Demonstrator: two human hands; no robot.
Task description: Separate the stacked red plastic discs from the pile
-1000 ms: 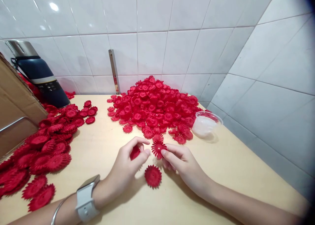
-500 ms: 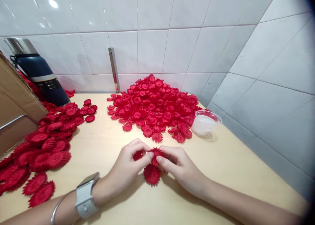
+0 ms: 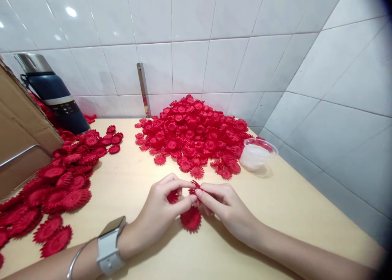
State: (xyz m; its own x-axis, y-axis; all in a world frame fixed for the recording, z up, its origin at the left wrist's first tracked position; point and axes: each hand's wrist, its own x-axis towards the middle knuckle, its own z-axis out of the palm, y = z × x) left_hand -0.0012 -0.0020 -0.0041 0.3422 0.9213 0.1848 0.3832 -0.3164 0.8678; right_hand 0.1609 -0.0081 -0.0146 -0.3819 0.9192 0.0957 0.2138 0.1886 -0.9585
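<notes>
Two hands meet over the bench [image 3: 288, 206], and between them we see a small red flower [image 3: 194, 186], toothed at the rim. The left hand [image 3: 159, 214] has its thumb and forefinger closed on that flower from the left; the right hand [image 3: 226, 208] pinches the same flower from the right, fingers closed on it. A second red piece [image 3: 172, 196] sits tucked in the left hand, behind the curled fingers; how it is gripped we cannot tell. A flat flower disc [image 3: 190, 218] lies on the bench just below the hands, partly under them, touching neither that we can make out.

We take the big heap [image 3: 192, 133] of red flowers as our landmark: it lies against the tiled wall [image 3: 190, 63], and the hands work just in front of it, near its loose front edge. Just right of the heap stands a clear cup [image 3: 257, 154], touching its outer flowers. Left of the heap, across a bare strip of bench, spreads a second pile [image 3: 61, 182] of larger red discs. Behind that pile stands a dark flask [image 3: 58, 104] with a steel top, and left of it a cardboard box [image 3: 21, 137]. A metal strip [image 3: 143, 88] runs up the wall behind the heap's left edge. The left wrist wears a white watch [image 3: 110, 245] and a thin bangle [image 3: 75, 257].
</notes>
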